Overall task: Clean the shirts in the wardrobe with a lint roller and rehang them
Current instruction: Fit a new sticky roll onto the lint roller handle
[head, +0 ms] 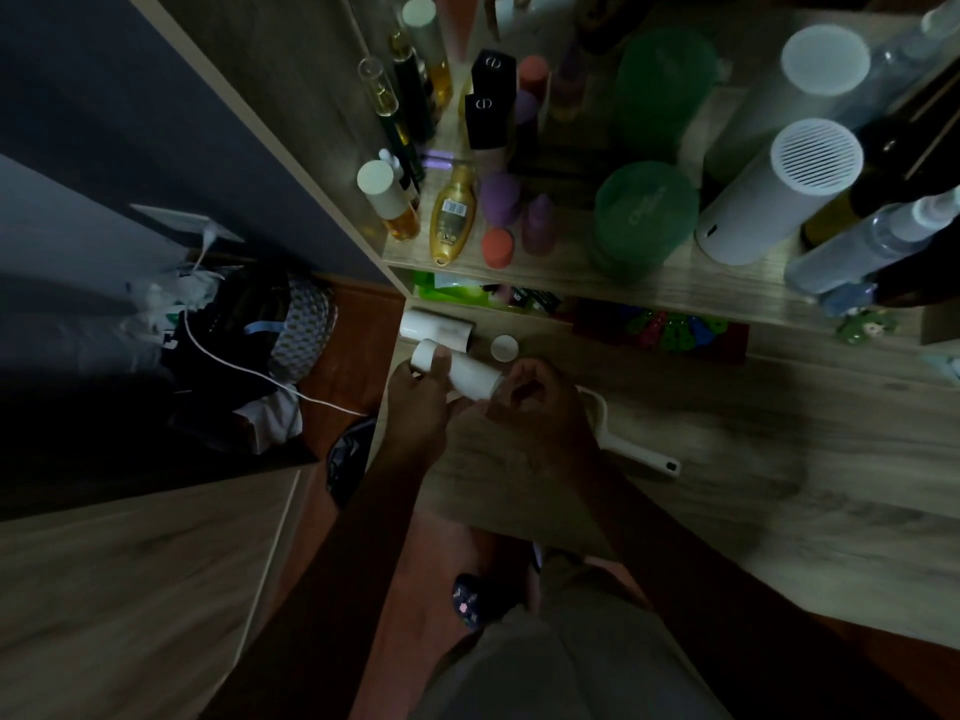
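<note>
I could read very little in this dim view. Two black boxes (491,98) on the upper shelf each carried a pale "CD" monogram on the top face. The golden bottle (453,215) lying beside them showed a barcode label, its digits too small to read. Raised lettering on the green lid (645,207) stayed blurred, so I couldn't make it out.

The roller (460,374) is white, and its handle (636,452) is white too. The bench (727,433) has a grey-brown wood grain. On the shelf (649,283) stand two green tubs (644,213), purple bottles (537,223), a golden bottle (454,215) and a white cylinder (779,192) with a striped top. The floor (358,324) is red-brown.
</note>
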`<action>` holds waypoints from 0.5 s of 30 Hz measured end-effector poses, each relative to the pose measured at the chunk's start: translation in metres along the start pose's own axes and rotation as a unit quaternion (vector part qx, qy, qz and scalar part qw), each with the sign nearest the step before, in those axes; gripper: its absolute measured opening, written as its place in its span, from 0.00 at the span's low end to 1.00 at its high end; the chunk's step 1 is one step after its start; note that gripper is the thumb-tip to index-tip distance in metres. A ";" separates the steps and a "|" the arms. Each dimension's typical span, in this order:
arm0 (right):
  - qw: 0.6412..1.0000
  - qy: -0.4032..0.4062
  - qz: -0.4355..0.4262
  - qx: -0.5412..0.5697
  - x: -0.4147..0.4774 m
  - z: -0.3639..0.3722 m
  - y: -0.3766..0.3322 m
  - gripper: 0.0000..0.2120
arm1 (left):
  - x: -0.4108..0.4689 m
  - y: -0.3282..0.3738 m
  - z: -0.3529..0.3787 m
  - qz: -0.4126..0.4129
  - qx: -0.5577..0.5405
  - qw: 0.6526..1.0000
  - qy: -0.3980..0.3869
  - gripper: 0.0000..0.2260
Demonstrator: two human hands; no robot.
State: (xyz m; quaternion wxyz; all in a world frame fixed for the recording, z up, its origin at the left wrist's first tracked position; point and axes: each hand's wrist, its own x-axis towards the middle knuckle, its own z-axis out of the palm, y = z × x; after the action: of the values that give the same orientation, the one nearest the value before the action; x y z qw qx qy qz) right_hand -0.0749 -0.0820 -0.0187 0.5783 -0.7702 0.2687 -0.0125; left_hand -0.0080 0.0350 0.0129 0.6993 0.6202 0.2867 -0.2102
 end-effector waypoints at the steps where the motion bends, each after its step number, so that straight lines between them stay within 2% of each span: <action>1: 1.000 -0.005 0.008 0.001 0.002 -0.003 0.000 0.13 | 0.001 -0.001 0.000 -0.001 -0.003 1.000 -0.001 0.06; 4: 0.997 -0.069 0.039 0.025 0.007 -0.014 0.000 0.13 | 0.001 -0.003 0.001 -0.003 -0.001 1.000 0.000 0.10; 8: 0.996 -0.074 0.038 0.024 0.017 -0.026 0.006 0.10 | 0.004 -0.004 0.001 -0.017 -0.010 0.999 0.028 0.09; 12: 0.995 -0.055 0.040 -0.078 0.048 -0.037 0.027 0.10 | 0.008 -0.005 -0.006 -0.006 0.000 0.999 0.035 0.15; 15: 0.979 -0.113 0.045 -0.165 0.074 -0.039 0.040 0.14 | 0.010 -0.006 -0.010 -0.006 0.009 0.999 0.041 0.14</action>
State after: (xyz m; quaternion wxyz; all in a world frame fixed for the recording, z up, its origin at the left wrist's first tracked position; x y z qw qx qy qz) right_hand -0.0401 -0.1556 -0.0635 0.4700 -0.8385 0.2345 0.1453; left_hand -0.0059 0.0446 0.0018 0.6803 0.6327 0.3166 -0.1915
